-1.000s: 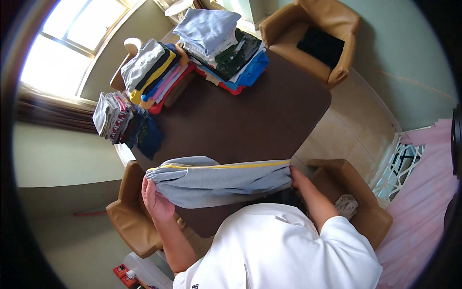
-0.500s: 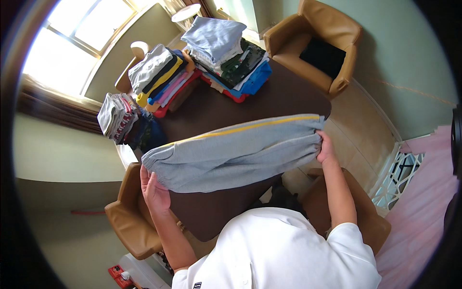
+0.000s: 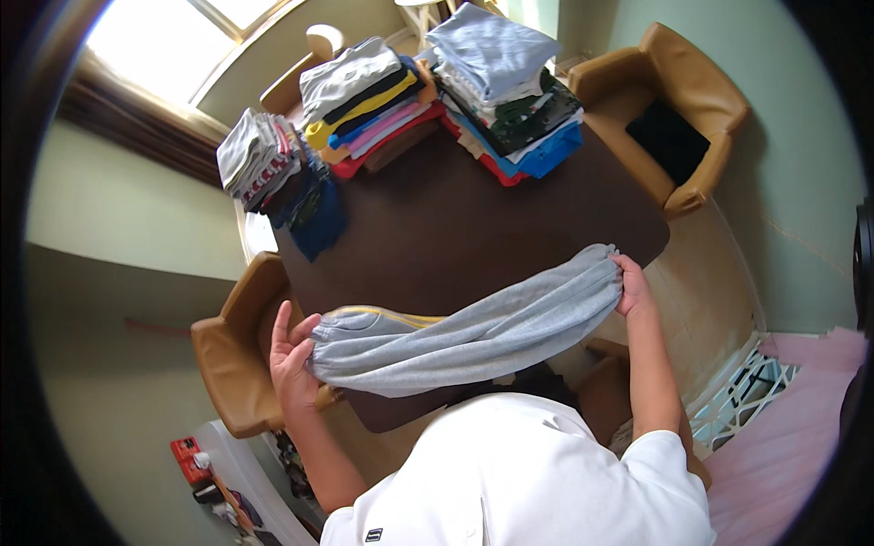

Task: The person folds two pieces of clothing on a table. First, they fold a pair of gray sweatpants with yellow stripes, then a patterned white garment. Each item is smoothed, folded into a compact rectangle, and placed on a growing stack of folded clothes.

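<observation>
Grey sweatpants [image 3: 464, 337] with a yellow side stripe are stretched lengthwise between my hands, above the near part of the dark brown table. My left hand [image 3: 296, 361] pinches the gathered waistband end, close to the pocket, with some fingers stuck out. At the cuff end, my right hand [image 3: 632, 284] is closed on the gathered fabric. Between the two hands the cloth sags and folds, and only part of the stripe shows, near the pocket.
On the dark table [image 3: 437, 227], a folded stack topped in light blue [image 3: 496, 50], a mixed stack [image 3: 373, 109] and a smaller stack [image 3: 259, 159] beside dark blue jeans [image 3: 314, 214] stand along the far side. Brown armchairs [image 3: 678, 77] surround it; one holds a black cushion [image 3: 667, 141].
The sweatpants have dropped nearer to my body and turned, so less of the yellow stripe shows and the cloth sags more. The view has shifted, with the stacks now further right.
</observation>
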Tool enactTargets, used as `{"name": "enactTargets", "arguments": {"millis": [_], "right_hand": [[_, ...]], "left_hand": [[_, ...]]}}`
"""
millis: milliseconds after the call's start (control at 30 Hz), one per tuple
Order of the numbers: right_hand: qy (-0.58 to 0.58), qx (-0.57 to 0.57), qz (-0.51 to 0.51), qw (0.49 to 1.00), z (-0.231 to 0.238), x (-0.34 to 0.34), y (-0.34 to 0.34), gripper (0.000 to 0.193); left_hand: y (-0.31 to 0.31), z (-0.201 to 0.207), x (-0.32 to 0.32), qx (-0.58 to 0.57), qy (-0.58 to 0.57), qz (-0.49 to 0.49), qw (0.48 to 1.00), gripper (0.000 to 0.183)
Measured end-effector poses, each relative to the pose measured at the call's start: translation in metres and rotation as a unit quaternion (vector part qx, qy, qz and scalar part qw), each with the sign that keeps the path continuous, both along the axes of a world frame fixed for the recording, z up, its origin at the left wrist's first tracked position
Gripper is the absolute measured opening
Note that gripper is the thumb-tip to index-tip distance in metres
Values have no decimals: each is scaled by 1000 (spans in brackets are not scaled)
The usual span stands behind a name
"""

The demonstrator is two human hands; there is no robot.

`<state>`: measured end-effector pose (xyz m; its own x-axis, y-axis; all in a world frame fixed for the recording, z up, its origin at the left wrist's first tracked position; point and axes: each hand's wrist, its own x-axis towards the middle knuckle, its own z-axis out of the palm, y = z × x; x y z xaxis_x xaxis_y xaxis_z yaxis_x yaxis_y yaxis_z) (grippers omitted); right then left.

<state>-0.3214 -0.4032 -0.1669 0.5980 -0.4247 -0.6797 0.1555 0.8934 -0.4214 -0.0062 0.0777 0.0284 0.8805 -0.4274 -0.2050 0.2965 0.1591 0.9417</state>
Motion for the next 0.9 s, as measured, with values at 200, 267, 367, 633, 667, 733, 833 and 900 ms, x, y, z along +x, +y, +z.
{"name": "enactTargets", "arguments": {"millis": [200, 267, 367, 633, 667, 733, 833, 900], "right_hand": [[-28, -17, 36, 999, -5, 23, -5, 29], [-21, -57, 46, 997, -2, 26, -8, 29], [71, -174, 64, 980, -18, 19, -17, 30], [235, -300, 30, 924, -55, -2, -7, 31], [230, -304, 40, 924, -58, -6, -8, 34], [222, -311, 56, 923, -65, -14, -12, 41], [282, -403, 95, 865, -72, -14, -12, 36], [329, -474, 122, 808, -73, -13, -12, 32]], "left_hand": [[31, -68, 10, 92, 35, 76, 992, 54], [40, -80, 6, 105, 35, 67, 992, 52], [40, -109, -5, 159, 8, 43, 986, 52], [44, -198, -37, 345, 57, 66, 934, 71], [43, -200, -43, 335, 98, 60, 935, 68], [40, -203, -47, 324, 128, 37, 936, 65], [35, -211, -49, 335, 119, 18, 935, 60], [25, -209, -50, 348, 105, 12, 931, 57]]}}
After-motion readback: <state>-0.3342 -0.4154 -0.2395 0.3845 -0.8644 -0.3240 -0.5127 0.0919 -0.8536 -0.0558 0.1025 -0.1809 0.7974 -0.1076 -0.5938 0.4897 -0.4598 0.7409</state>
